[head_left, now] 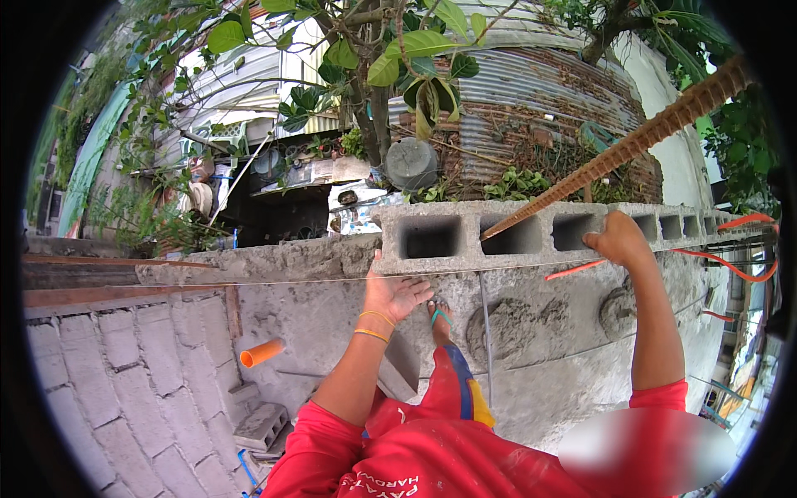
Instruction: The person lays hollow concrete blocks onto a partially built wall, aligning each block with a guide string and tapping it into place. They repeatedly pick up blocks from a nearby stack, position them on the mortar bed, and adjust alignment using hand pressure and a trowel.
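A grey hollow concrete block (430, 265) sits at the near left end of a row of blocks along the wall top. My left hand (393, 296) is open at its lower left corner, palm turned up, with a finger reaching up along the end face. Farther right, my right hand (621, 240) is closed over the top of the row, fingers hooked at a hollow. A rusty ribbed steel bar (614, 158) slants up to the right out of one hollow. A thin taut string (332, 280) runs along the blocks' near edge.
Rough mortar (307, 257) tops the wall left of the block. An orange pipe (261, 353) sticks out below, beside a grey block wall (137, 365). Orange hose (760, 272) loops at the right. A tree (378, 108) and corrugated metal sheets (531, 91) stand beyond.
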Action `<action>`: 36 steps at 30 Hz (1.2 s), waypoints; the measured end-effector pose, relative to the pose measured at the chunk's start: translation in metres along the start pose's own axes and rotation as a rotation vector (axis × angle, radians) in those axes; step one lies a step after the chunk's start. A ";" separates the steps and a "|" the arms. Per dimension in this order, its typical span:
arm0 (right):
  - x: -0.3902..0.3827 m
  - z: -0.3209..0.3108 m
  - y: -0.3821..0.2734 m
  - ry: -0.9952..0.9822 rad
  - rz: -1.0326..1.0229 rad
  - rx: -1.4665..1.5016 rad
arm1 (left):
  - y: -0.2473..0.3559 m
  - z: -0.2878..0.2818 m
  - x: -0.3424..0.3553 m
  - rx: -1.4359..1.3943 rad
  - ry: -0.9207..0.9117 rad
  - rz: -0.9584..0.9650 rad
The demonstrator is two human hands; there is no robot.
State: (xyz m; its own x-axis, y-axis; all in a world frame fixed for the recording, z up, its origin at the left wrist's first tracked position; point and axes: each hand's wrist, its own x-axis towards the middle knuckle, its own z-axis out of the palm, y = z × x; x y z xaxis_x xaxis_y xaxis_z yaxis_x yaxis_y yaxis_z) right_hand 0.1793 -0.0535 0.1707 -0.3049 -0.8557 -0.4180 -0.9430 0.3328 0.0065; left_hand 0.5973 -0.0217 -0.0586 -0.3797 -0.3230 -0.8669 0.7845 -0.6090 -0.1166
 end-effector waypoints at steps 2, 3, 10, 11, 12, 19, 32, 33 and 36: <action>0.001 0.000 0.001 -0.023 0.011 -0.002 | -0.007 0.010 0.005 -0.025 -0.073 0.061; 0.002 0.001 0.002 -0.019 -0.004 0.000 | -0.008 0.015 0.004 -0.037 -0.136 0.097; 0.002 0.006 0.007 0.066 -0.059 -0.031 | -0.014 0.024 0.007 -0.159 -0.375 0.210; 0.003 0.006 0.007 0.049 -0.052 -0.035 | -0.015 0.024 0.009 -0.154 -0.383 0.225; 0.004 0.006 0.007 0.046 -0.056 -0.036 | -0.015 0.023 0.010 -0.153 -0.340 0.245; 0.009 0.002 0.007 -0.009 -0.070 -0.059 | -0.008 0.015 0.021 -0.116 -0.403 0.183; 0.012 -0.003 0.016 -0.092 -0.081 -0.024 | -0.005 0.007 0.027 -0.118 -0.341 0.158; 0.012 -0.009 0.018 -0.109 -0.079 0.000 | -0.005 0.006 0.025 -0.106 -0.338 0.144; 0.009 -0.023 0.021 -0.154 -0.058 0.063 | -0.005 0.002 0.019 0.017 -0.346 0.133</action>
State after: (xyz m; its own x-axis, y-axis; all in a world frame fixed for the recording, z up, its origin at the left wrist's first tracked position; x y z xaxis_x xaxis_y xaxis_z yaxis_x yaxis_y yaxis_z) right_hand 0.1540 -0.0636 0.1876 -0.2212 -0.8051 -0.5503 -0.9467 0.3127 -0.0770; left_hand 0.5852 -0.0264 -0.0739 -0.4207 -0.6245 -0.6581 0.8309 -0.5564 -0.0031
